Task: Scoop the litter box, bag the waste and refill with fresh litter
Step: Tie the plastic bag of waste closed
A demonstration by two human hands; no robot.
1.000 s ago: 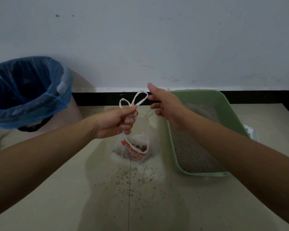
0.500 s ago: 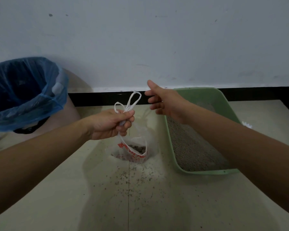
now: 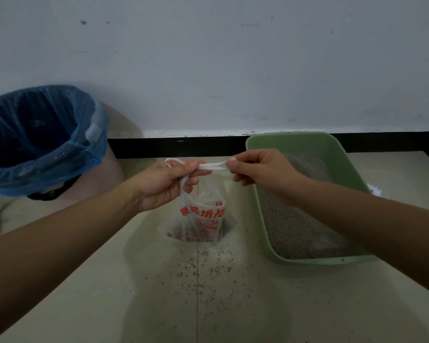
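A person's two bare arms reach forward over a pale tiled floor (image 3: 307,305) towards a white wall (image 3: 208,65).

The left hand (image 3: 167,184) has its fingers curled round the gathered neck of a small white plastic bag (image 3: 198,220) with red print. The right hand (image 3: 263,173) pinches one of the bag's handles (image 3: 212,166) between thumb and fingers and draws it taut sideways, away from the left hand. Judging by this, the handles are being tied to seal the bag.

The bag hangs in the middle of the scene with its base on or just above the floor. Dark clumps show through the plastic at the bottom.

Just to the right of the bag sits a green litter box (image 3: 260,194) holding grey litter. To the far left stands a bin lined with a blue bag (image 3: 84,154), open-mouthed, probably where the sealed bag will go. Spilled litter grains (image 3: 203,266) dot the floor on the near side of the bag.
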